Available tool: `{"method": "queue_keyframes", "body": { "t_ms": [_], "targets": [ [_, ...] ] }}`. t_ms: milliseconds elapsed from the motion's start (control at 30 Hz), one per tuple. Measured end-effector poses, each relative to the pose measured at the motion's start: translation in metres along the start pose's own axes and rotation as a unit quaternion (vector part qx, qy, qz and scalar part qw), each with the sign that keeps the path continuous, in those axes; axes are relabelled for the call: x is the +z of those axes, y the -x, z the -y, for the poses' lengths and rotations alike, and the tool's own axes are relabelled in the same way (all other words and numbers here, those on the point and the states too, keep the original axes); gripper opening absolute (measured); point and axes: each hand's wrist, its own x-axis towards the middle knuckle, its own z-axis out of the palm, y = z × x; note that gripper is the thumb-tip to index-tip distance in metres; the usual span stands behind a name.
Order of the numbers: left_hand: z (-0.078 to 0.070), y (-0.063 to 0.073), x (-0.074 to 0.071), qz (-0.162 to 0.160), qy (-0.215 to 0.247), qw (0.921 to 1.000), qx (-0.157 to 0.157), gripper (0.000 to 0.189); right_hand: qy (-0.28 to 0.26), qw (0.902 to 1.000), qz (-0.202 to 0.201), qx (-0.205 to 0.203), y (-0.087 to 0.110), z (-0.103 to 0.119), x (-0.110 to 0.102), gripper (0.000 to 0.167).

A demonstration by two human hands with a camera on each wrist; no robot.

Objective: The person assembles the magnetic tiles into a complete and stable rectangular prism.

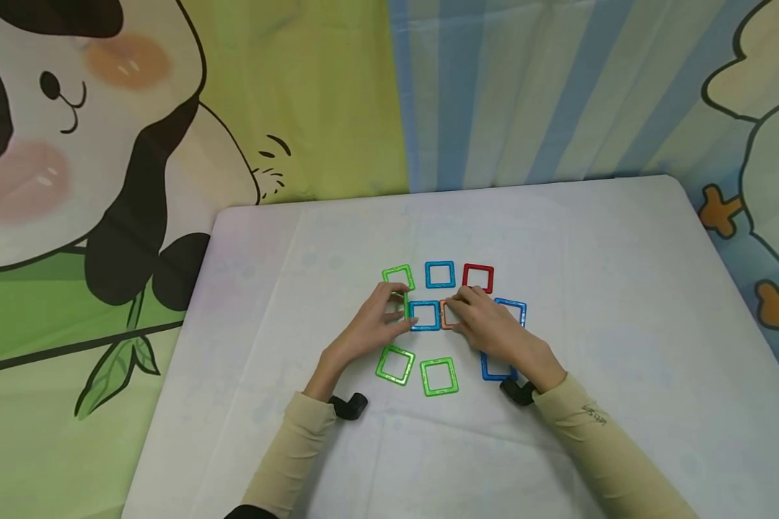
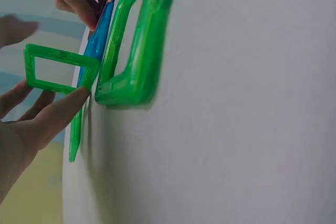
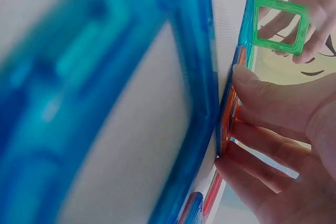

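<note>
Standing upright along the left edge of the flat blue frame [image 1: 425,329], the green frame [image 2: 59,54] is pinched by the nearer left hand [image 1: 371,321], while the orange frame [image 1: 443,316] at the blue's right edge is held by the right hand [image 1: 493,326].

A translucent green square plastic frame [image 3: 279,3] stands upright on one edge, its middle open, held by the left hand [image 1: 378,321]. Its bottom edge meets the left side of a translucent blue square plastic frame [image 1: 425,328], which lies flat on the table [image 1: 285,288], its open centre showing the white surface. Against the blue frame's right side lies a translucent orange square plastic frame [image 1: 443,314], also flat, its right part hidden beneath the right hand [image 1: 490,321], whose thumb and fingers grip it.
</note>
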Motion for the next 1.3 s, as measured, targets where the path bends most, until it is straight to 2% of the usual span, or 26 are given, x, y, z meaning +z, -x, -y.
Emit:
{"method": "queue_keyframes", "body": {
  "t_ms": [200,333,567,867,1033,1133,1300],
  "targets": [
    [0.004,-0.002,0.004,-0.071,0.034,0.9966,-0.024,0.032,-0.003,0.9999,0.004,0.009,0.0,0.0,0.0,0.048],
    [0.006,-0.003,0.007,-0.096,0.08,0.9917,-0.028,0.027,-0.002,0.9999,0.005,0.012,0.0,0.0,0.0,0.049],
    [0.004,-0.004,0.009,-0.103,0.125,0.9863,-0.034,0.027,-0.02,0.9995,-0.002,0.024,0.004,-0.001,-0.001,0.049],
    [0.001,-0.007,0.009,-0.103,0.136,0.9844,-0.044,0.027,-0.031,0.9992,-0.013,0.02,0.011,-0.001,-0.001,0.049],
    [0.002,-0.006,0.008,-0.112,0.138,0.9826,-0.055,0.026,-0.043,0.9986,-0.032,-0.008,0.02,0.01,0.002,0.041],
    [0.002,-0.005,0.009,-0.118,0.135,0.9815,-0.065,0.026,-0.058,0.9976,-0.028,-0.026,0.025,0.018,0.004,0.035],
    [0.002,-0.003,0.009,-0.121,0.139,0.9797,-0.079,0.027,-0.072,0.9971,-0.002,-0.025,0.03,0.033,0.009,0.031]
  ]
}}
